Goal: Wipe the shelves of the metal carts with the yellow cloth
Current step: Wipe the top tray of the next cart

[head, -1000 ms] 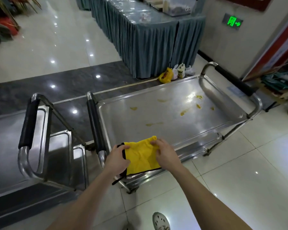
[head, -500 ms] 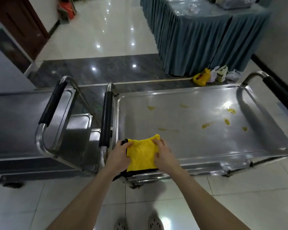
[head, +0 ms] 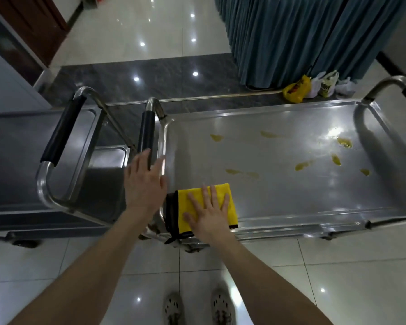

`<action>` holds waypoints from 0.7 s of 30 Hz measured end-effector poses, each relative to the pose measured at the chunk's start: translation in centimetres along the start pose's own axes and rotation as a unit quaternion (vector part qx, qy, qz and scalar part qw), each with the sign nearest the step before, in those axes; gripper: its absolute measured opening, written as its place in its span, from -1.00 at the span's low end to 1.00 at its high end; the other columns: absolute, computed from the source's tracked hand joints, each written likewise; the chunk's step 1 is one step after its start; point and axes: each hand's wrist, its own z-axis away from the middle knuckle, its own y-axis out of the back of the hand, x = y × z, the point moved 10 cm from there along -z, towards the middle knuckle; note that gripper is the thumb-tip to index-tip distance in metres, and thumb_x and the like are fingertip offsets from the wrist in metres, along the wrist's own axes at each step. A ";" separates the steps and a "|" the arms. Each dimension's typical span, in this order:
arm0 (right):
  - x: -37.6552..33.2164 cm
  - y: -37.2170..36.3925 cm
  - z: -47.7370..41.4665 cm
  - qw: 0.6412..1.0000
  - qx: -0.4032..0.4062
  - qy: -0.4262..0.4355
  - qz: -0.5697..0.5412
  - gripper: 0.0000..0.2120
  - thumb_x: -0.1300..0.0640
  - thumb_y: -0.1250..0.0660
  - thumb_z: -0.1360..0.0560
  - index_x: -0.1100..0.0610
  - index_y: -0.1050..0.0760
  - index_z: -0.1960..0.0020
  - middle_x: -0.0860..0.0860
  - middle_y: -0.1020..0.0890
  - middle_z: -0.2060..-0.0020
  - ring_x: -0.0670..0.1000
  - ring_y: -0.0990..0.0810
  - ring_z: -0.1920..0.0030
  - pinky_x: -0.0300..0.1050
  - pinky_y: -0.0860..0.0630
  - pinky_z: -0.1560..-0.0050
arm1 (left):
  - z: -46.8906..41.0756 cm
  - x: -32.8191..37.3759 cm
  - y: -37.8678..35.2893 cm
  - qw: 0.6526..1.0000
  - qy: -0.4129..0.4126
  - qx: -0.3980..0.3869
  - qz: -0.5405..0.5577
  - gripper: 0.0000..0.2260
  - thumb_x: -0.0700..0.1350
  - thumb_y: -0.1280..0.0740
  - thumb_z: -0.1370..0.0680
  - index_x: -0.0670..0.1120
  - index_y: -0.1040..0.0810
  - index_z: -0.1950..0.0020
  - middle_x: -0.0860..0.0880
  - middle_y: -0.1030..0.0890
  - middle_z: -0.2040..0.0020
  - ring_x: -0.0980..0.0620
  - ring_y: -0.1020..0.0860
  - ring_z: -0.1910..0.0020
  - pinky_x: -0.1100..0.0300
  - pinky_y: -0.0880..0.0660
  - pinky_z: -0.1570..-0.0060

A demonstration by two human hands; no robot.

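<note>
While right hand point(head: 209, 212) presses flat, fingers spread, on folded yellow cloth point(head: 206, 207) at near-left corner of stainless cart shelf point(head: 291, 195), left hand point(head: 144, 184) hovers released, gripping nothing; yellowish smears point(head: 305, 164) dot shelf; glossy white tile floor point(head: 338, 277).

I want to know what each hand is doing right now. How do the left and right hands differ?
The right hand lies flat, palm down, on the folded yellow cloth on the cart's top shelf; the left hand touches no cloth. The left hand is over the shelf's left rim by the black handle, apparently not gripping it; the right is at the near edge. Both are open, fingers spread.
</note>
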 end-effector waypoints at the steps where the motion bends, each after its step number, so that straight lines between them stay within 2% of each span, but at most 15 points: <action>1: 0.2 -0.6 0.0 1.000 -0.001 -0.003 0.003 -0.30 -0.46 0.18 -0.65 -0.25 0.01 -0.73 0.06 0.11 -0.75 0.18 0.30 -0.72 0.51 0.29 -0.57 | -0.9 -0.7 -0.6 1.000 0.021 -0.021 -0.002 -0.45 0.02 -0.37 -0.64 0.09 -0.40 -0.64 -0.19 -0.28 -0.65 -0.26 -0.30 -0.60 -0.24 -0.33 -0.53; 3: 0.7 -1.1 0.2 1.000 0.011 -0.005 0.007 -0.31 -0.47 0.16 -0.65 -0.27 0.02 -0.73 0.04 0.11 -0.75 0.16 0.31 -0.72 0.51 0.26 -0.57 | -2.8 -1.6 -1.6 0.997 0.046 -0.056 0.006 -0.39 0.05 -0.35 -0.66 0.11 -0.27 -0.71 -0.21 -0.16 -0.70 -0.32 -0.28 -0.59 -0.28 -0.36 -0.52; 5: 1.8 -1.1 0.3 1.000 0.022 -0.015 0.004 -0.31 -0.48 0.14 -0.65 -0.29 0.02 -0.72 0.01 0.09 -0.75 0.13 0.30 -0.72 0.50 0.25 -0.58 | -4.4 -2.4 -2.0 0.995 0.066 -0.069 0.033 -0.40 0.01 -0.32 -0.69 0.10 -0.20 -0.71 -0.20 -0.12 -0.68 -0.35 -0.37 -0.49 -0.30 -0.47 -0.41; 10: 8.4 0.5 1.1 0.997 0.058 -0.055 0.012 -0.32 -0.49 0.09 -0.64 -0.32 0.03 -0.71 -0.03 0.11 -0.75 0.10 0.27 -0.73 0.48 0.22 -0.61 | -5.4 -3.1 -1.8 0.993 0.082 -0.043 0.075 -0.43 -0.18 -0.31 -0.65 0.04 -0.27 -0.64 -0.20 -0.17 -0.60 -0.36 -0.58 -0.17 -0.27 -0.61 -0.19; 13: 11.6 1.3 -0.1 0.996 0.056 -0.065 0.029 -0.31 -0.50 0.08 -0.64 -0.33 0.08 -0.71 -0.03 0.15 -0.75 0.09 0.27 -0.73 0.47 0.20 -0.61 | -5.0 -3.2 -2.3 0.988 0.100 -0.055 0.105 -0.43 -0.17 -0.30 -0.65 0.11 -0.22 -0.63 -0.21 -0.22 -0.56 -0.37 -0.62 -0.06 -0.28 -0.64 -0.13; 16: 12.7 1.8 -2.8 0.995 0.046 -0.074 0.040 -0.29 -0.51 0.12 -0.63 -0.34 0.15 -0.71 -0.03 0.18 -0.74 0.09 0.29 -0.72 0.47 0.23 -0.60 | -5.0 -3.6 -2.4 0.985 0.115 -0.061 0.115 -0.41 -0.15 -0.30 -0.67 0.13 -0.18 -0.65 -0.21 -0.25 -0.55 -0.33 -0.63 -0.02 -0.27 -0.66 -0.10; 21: 13.1 3.7 -9.5 0.993 0.061 -0.089 0.041 -0.29 -0.49 0.06 -0.64 -0.30 0.08 -0.72 0.00 0.07 -0.75 0.12 0.23 -0.73 0.49 0.22 -0.59 | -4.8 -3.7 -2.4 0.982 0.121 -0.050 0.133 -0.41 -0.15 -0.32 -0.67 0.13 -0.21 -0.66 -0.19 -0.26 -0.58 -0.27 -0.64 -0.05 -0.23 -0.66 -0.08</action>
